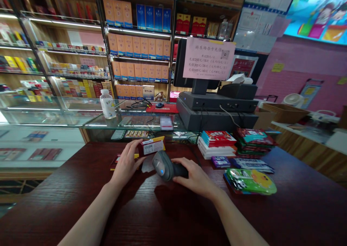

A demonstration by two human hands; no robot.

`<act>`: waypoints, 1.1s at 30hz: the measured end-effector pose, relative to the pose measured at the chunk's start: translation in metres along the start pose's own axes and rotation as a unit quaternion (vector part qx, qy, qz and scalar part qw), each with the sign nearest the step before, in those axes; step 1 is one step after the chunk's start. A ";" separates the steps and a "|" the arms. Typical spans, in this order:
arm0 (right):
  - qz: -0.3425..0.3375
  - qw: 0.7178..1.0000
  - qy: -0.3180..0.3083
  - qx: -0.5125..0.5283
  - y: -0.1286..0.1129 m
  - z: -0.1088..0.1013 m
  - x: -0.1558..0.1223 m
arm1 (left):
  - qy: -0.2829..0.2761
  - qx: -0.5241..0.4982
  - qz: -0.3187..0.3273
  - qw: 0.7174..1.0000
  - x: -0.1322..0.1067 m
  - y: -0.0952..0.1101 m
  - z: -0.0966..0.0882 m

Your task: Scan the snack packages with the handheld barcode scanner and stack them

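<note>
My left hand (127, 163) holds a small red and yellow box (151, 146) tilted up off the dark wooden counter (81, 195), thumb and fingers closed on its left end. My right hand (195, 176) is wrapped round the handle of a grey barcode scanner (162, 165), whose head with a blue light points at the box from just below it. Another flat packet (116, 162) lies under my left hand, mostly hidden.
Stacks of snack packets (218, 139) and a green bag (251, 181) lie to the right. Behind stand a cash register (217, 110) with a monitor and pink notice (208, 59), a glass case (54, 112) with a plastic bottle (107, 103), and shelves of boxes.
</note>
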State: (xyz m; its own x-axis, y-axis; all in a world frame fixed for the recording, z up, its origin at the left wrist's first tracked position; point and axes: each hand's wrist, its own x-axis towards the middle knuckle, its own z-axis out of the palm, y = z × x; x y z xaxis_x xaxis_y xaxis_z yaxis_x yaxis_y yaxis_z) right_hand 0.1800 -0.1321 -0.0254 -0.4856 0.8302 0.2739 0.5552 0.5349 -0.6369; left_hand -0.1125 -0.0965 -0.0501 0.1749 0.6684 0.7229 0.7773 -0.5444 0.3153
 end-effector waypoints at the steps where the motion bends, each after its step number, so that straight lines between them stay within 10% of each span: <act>1: -0.001 1.000 -0.002 0.000 -0.001 0.000 0.000 | 0.001 0.002 0.002 1.000 0.000 0.000 0.000; 33: 0.022 0.998 -0.045 -0.025 -0.005 -0.005 0.000 | 0.011 0.004 0.000 1.000 -0.003 -0.008 0.002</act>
State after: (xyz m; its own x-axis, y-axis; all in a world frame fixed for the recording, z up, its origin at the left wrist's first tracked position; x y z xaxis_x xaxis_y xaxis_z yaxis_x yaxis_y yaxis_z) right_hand 0.1806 -0.1337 -0.0189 -0.5175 0.8366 0.1796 0.6087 0.5074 -0.6099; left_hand -0.1186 -0.0930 -0.0560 0.1606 0.6570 0.7366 0.7819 -0.5402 0.3113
